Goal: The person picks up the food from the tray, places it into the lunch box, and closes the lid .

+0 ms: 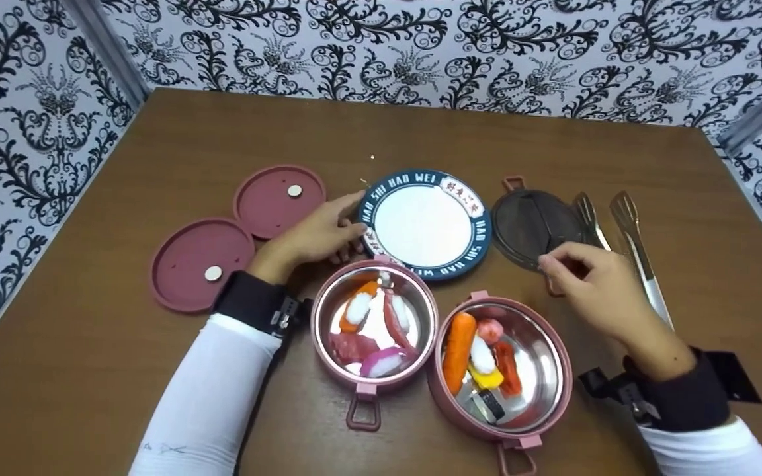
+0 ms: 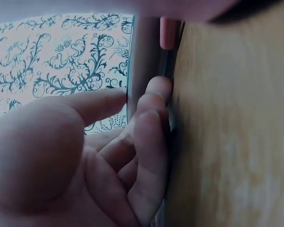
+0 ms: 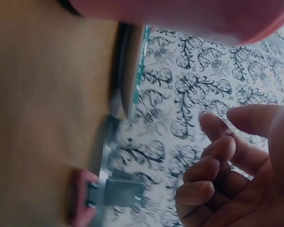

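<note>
In the head view my left hand (image 1: 320, 233) is at the left edge of a round plate (image 1: 422, 226) with a blue lettered rim. Its thumb lies at the rim and its fingers bend against the edge, gripping it; the left wrist view shows the fingers (image 2: 151, 142) close to the tabletop. My right hand (image 1: 602, 287) hovers near a dark translucent lid (image 1: 536, 225), fingers loosely bent and holding nothing. Nearer me stand two pink metal-lined pots: the left pot (image 1: 315, 330) and the right pot (image 1: 565, 390), both containing toy food pieces such as a carrot (image 1: 460, 350).
Two dark pink lids, an upper lid (image 1: 268, 198) and a lower lid (image 1: 186, 264), lie on the left. Metal tongs (image 1: 639, 244) rest right of the dark lid. Patterned walls (image 1: 407, 53) border the wooden table (image 1: 255, 132). Pot handles (image 1: 364, 413) stick out toward me.
</note>
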`<action>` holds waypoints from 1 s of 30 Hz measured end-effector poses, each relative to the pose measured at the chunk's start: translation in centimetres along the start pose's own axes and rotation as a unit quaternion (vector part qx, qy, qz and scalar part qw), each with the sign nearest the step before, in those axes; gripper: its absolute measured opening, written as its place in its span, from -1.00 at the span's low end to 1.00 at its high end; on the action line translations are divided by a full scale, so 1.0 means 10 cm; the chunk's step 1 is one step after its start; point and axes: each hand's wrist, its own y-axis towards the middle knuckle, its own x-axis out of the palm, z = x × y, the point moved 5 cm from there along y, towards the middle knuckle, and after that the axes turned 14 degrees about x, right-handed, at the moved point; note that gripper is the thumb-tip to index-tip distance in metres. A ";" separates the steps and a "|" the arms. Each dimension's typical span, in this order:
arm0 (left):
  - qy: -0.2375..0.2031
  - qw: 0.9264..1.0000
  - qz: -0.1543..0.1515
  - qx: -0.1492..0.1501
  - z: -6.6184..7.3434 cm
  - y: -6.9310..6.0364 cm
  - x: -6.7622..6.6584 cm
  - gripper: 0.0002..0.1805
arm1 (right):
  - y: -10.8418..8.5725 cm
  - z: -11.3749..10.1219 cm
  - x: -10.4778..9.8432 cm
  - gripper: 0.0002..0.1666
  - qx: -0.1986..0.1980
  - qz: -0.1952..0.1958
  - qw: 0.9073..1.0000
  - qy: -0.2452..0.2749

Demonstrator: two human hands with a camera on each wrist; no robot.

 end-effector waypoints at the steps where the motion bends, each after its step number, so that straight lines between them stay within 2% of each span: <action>1: 0.009 1.000 0.006 0.001 0.03 -0.01 -0.02 -0.28 | 0.01 0.01 0.02 -0.76 0.006 -0.011 1.000 0.010; 2: 0.023 1.000 0.015 0.005 0.06 -0.03 -0.05 -0.28 | 0.01 0.02 0.04 -0.73 0.013 -0.022 0.999 0.021; 4: 0.089 0.995 0.037 0.008 0.12 -0.10 -0.14 -0.31 | 0.02 0.03 0.07 -0.69 0.024 -0.039 0.998 0.038; 5: 0.146 0.988 0.047 0.007 0.15 -0.15 -0.19 -0.34 | 0.02 0.03 0.09 -0.67 0.028 -0.042 0.998 0.047; 6: 0.211 0.976 0.058 0.004 0.17 -0.20 -0.25 -0.39 | 0.03 0.03 0.10 -0.66 0.030 -0.041 0.997 0.053; 7: 0.280 0.958 0.065 0.000 0.19 -0.25 -0.31 -0.47 | 0.04 0.03 0.10 -0.66 0.033 -0.037 0.997 0.057; 9: 0.410 0.910 0.064 -0.017 0.18 -0.34 -0.42 -0.55 | 0.05 0.03 0.09 -0.67 0.036 -0.030 0.997 0.060; 11: 0.496 0.866 0.042 -0.038 0.14 -0.39 -0.47 -0.55 | 0.07 0.03 0.06 -0.69 0.038 -0.023 0.997 0.058; 12: 0.518 0.854 0.029 -0.045 0.12 -0.38 -0.47 -0.53 | 0.06 0.04 0.04 -0.70 0.041 -0.021 0.997 0.056; 14: 0.545 0.837 0.004 -0.054 0.08 -0.36 -0.46 -0.47 | 0.05 0.04 0.02 -0.70 0.042 -0.025 0.997 0.057; 15: 0.555 0.830 -0.004 -0.056 0.08 -0.34 -0.44 -0.47 | 0.05 0.05 0.01 -0.70 0.041 -0.029 0.997 0.061; 17: 0.569 0.821 -0.007 -0.049 0.09 -0.32 -0.41 -0.53 | 0.03 0.05 0.01 -0.70 0.038 -0.037 0.996 0.067; 19: 0.577 0.816 -0.001 -0.034 0.12 -0.29 -0.39 -0.63 | 0.03 0.06 0.01 -0.70 0.032 -0.042 0.996 0.073; 22: 0.588 0.809 0.002 -0.002 0.15 -0.28 -0.36 -0.76 | 0.03 0.07 -0.01 -0.71 0.027 -0.037 0.996 0.072; 26: 0.603 0.796 -0.001 0.053 0.18 -0.28 -0.37 -0.80 | 0.04 0.09 -0.05 -0.71 0.025 -0.023 0.997 0.062; 28: 0.602 0.794 0.009 0.082 0.22 -0.30 -0.40 -0.81 | 0.04 0.10 -0.07 -0.71 0.023 -0.013 0.998 0.058; 30: 0.592 0.799 0.024 0.106 0.30 -0.33 -0.43 -0.82 | 0.03 0.12 -0.10 -0.72 0.022 -0.004 0.998 0.056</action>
